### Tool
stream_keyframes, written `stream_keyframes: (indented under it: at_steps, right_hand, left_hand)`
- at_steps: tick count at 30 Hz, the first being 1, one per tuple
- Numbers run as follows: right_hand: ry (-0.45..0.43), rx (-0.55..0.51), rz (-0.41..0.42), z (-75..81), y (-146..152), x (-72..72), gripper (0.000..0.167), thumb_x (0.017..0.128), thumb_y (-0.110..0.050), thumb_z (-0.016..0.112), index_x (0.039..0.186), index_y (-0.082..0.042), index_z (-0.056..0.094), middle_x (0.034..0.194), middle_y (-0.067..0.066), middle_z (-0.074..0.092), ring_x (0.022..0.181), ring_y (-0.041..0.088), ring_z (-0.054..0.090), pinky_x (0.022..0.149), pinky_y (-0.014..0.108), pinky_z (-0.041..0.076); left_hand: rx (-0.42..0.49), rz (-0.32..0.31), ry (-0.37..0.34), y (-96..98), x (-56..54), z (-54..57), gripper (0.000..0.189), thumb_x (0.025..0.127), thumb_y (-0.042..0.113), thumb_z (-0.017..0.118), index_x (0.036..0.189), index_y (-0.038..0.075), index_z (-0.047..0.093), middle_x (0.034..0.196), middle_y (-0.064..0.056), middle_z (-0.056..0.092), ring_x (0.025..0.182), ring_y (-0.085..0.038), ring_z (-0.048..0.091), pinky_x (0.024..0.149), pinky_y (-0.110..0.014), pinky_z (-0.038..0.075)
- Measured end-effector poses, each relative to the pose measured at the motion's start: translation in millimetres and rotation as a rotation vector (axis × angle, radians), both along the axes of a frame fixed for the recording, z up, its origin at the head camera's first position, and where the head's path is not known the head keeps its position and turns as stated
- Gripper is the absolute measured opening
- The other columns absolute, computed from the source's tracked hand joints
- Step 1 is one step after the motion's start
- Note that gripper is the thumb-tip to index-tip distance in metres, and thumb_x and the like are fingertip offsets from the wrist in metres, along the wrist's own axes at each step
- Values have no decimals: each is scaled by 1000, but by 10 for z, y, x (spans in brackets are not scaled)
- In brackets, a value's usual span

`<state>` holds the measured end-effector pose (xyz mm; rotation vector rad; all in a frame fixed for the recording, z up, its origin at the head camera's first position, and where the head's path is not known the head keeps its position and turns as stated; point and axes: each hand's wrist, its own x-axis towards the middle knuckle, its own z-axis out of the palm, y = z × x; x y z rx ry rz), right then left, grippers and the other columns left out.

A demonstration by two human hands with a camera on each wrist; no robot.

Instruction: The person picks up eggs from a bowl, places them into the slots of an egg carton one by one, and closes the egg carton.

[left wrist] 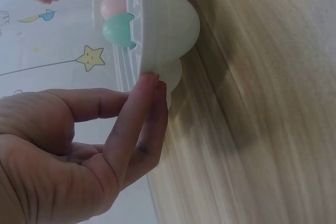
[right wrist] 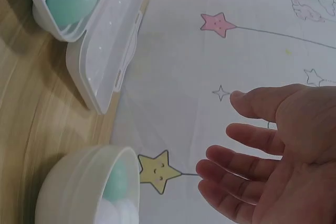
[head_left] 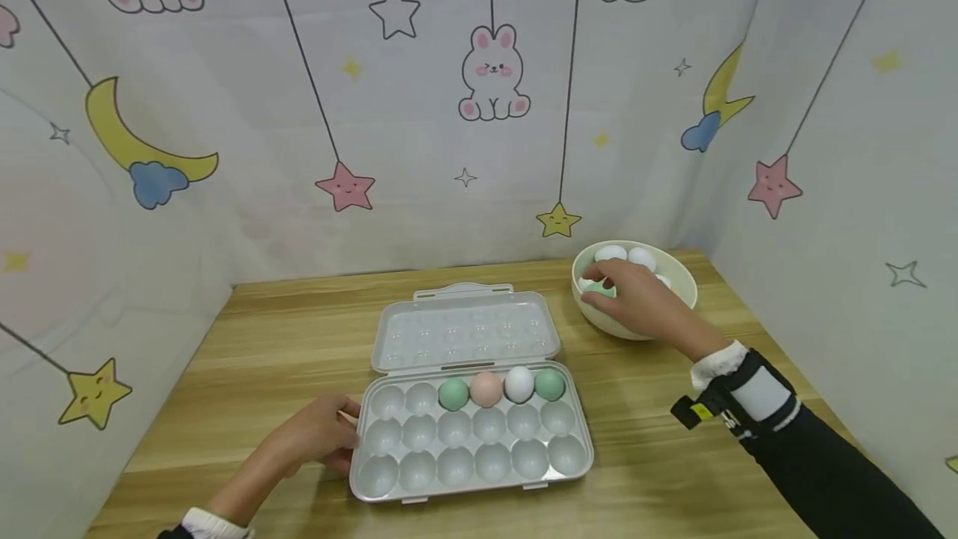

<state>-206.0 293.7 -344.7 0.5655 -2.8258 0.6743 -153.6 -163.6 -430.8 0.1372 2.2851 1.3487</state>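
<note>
On the wooden table lies a white plastic egg tray [head_left: 473, 460] with its lid [head_left: 466, 327] folded back. Green, pink and white eggs sit in the right part of its back row, among them a pink egg [head_left: 486, 389]. My left hand [head_left: 322, 435] grips the tray's left edge, fingertips at the rim in the left wrist view. Above the left side of a cream bowl [head_left: 609, 324] hovers my right hand [head_left: 636, 298], fingers loosely bent with nothing in them. White eggs [head_left: 641, 257] and a green egg [right wrist: 116, 183] lie inside the bowl.
A white cloth [head_left: 419, 131] printed with rabbits, stars and moons hangs behind the table and along both sides. The bowl stands at the table's back right corner, to the right of the lid. A camera strap [head_left: 741, 393] circles the right wrist.
</note>
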Motion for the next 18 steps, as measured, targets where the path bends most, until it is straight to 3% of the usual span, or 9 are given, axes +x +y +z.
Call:
stream_keyframes:
  at_steps: [6,12,18]
  right_hand:
    - [-80,44,-119,19,268,-72,35,100,-21,67,122,6,67,117,22,70,103,36,66,88,53,58]
    - [-118,56,-156,-62,442,-145,36,100,-18,66,122,11,64,117,28,68,108,42,64,91,57,56]
    - [-171,52,-189,-163,596,-216,41,99,-19,66,122,14,63,115,32,67,107,45,63,92,58,54]
  left_hand:
    - [-17,-19,-3,2,-7,32,39,86,-9,63,120,-23,48,90,-18,68,70,-25,71,63,-39,65]
    - [11,-56,2,-10,-17,27,36,88,-11,62,119,-24,48,92,-19,68,71,-27,71,64,-41,65]
    - [10,-50,1,8,-19,13,37,88,-13,63,119,-24,48,91,-19,68,70,-27,72,63,-41,65]
